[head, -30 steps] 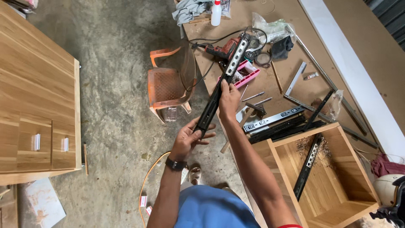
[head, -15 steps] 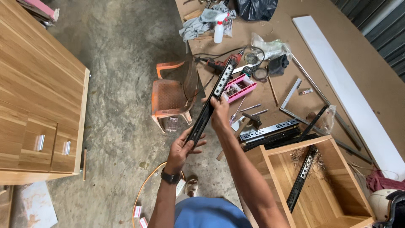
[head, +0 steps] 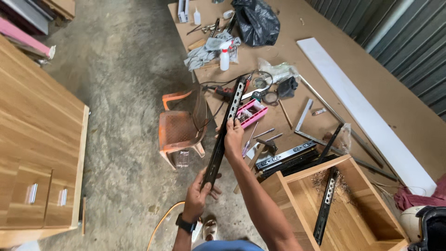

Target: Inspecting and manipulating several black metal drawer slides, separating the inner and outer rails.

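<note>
a long black drawer slide is held up in the air, slanting from lower left to upper right, out over the concrete floor just off the near edge of the big brown worktable. the left hand grips its lower end, fingers wrapped around the rail, a dark watch on the wrist. the right hand is clenched around the slide near its middle — the upper, perforated end reaches over the table's edge.

just left of the slide stands an orange plastic chair on the floor. on the table beside the right hand lie a pink tray, a few screwdrivers and a stack of more slides. an open wooden drawer box sits at the table's near corner with another slide fixed inside it. further along the table — a white spray bottle, a black bag and a long white board. a wooden cabinet stands well apart on the left.
</note>
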